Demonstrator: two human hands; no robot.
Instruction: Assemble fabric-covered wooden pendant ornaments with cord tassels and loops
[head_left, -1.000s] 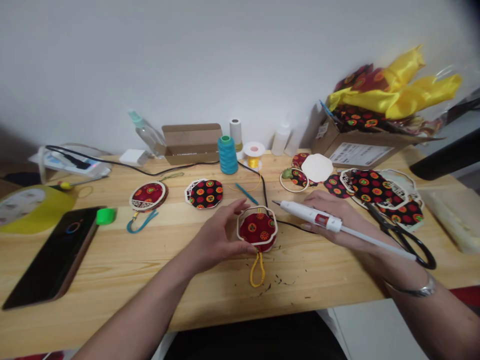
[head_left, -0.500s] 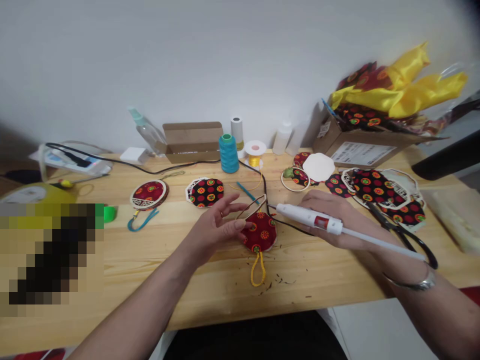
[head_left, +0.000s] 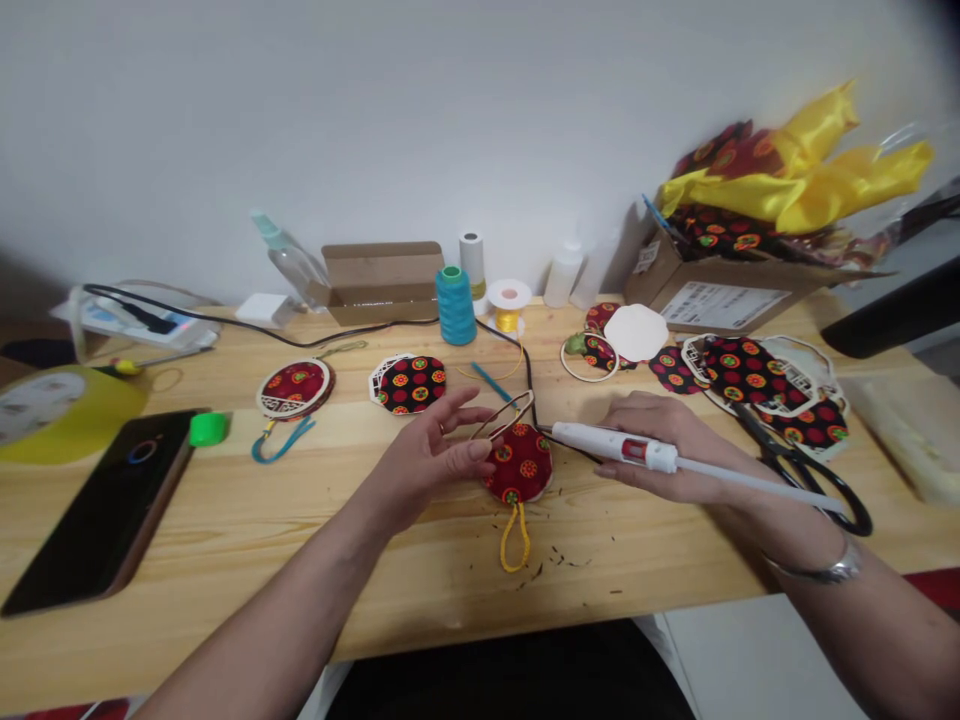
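Fabric piece (head_left: 525,472), red with flower medallions, lies on the wooden surface (head_left: 360,560) between the two hands, a braided yellow loop (head_left: 514,540) running from its near edge. Above its far left part, the left hand (head_left: 427,462) has its grip narrowed, thumb to fingers, on a thin frame (head_left: 513,420) that stands tilted; the fingers hide part of it, so the exact contact with the fabric is hard to make out. The right hand (head_left: 664,445) has its grip closed round a white pen-like tool (head_left: 604,440), its tip pointing left, close to the fabric's right edge.

Close in, a black cord (head_left: 529,375) comes down behind the fabric and passes near the tool's tip, and a teal strip (head_left: 491,383) lies just beyond the frame. Small dark scraps (head_left: 555,555) are scattered by the loop. Black scissors (head_left: 799,470) lie next to the right forearm, beside a pile of patterned pieces (head_left: 757,380). Further back stand a teal thread cone (head_left: 456,308), a yellow spool (head_left: 508,318) and an open cardboard box (head_left: 382,285). A phone (head_left: 105,510) and a green cap (head_left: 208,429) rest well to the left.
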